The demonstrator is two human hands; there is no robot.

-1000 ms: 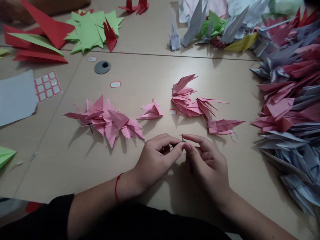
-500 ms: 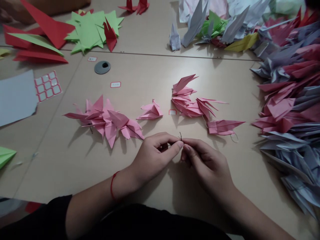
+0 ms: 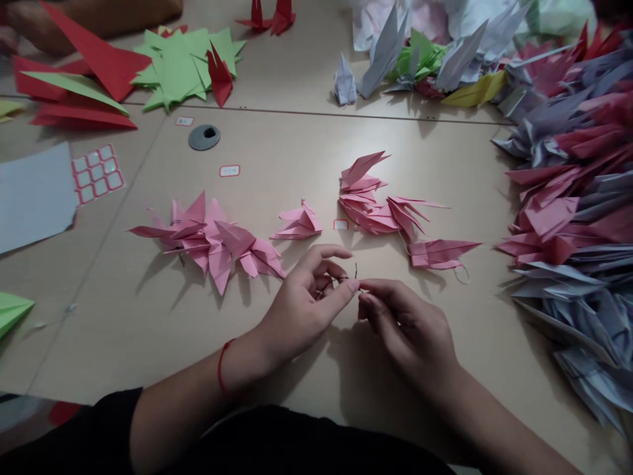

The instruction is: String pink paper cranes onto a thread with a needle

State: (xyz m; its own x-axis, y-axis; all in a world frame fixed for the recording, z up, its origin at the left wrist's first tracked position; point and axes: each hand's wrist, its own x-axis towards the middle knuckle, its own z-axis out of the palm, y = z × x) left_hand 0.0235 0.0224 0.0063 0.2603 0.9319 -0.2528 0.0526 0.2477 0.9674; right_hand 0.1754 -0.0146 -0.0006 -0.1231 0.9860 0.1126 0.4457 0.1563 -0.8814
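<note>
My left hand [image 3: 301, 300], a red cord round its wrist, has its index finger lifted and its thumb against a thin dark wire [image 3: 356, 269]. The wire passes among its curled fingers, and one short end sticks up. Close by on the right, my right hand [image 3: 413, 330] pinches the same wire between thumb and index finger. Just beyond the hands, a single pink paper crane [image 3: 299, 223] sits on the table [image 3: 198, 356]. A cluster of pink cranes [image 3: 212, 241] lies to its left, and a strung row of pink cranes [image 3: 370, 208] to its right, with a thread loop at its near end.
Grey and pink paper cranes [image 3: 573, 257] are heaped along the right side. Green folded papers [image 3: 178, 63] and red ones [image 3: 103, 59] lie far left, near a sticker sheet [image 3: 97, 173] and white paper [image 3: 34, 194]. A grey cable grommet [image 3: 204, 137] sits in the tabletop.
My left index finger has lifted off the wire and opened away from the thumb. My right hand keeps its pinch, nearly in the same place. The view has shifted slightly.
</note>
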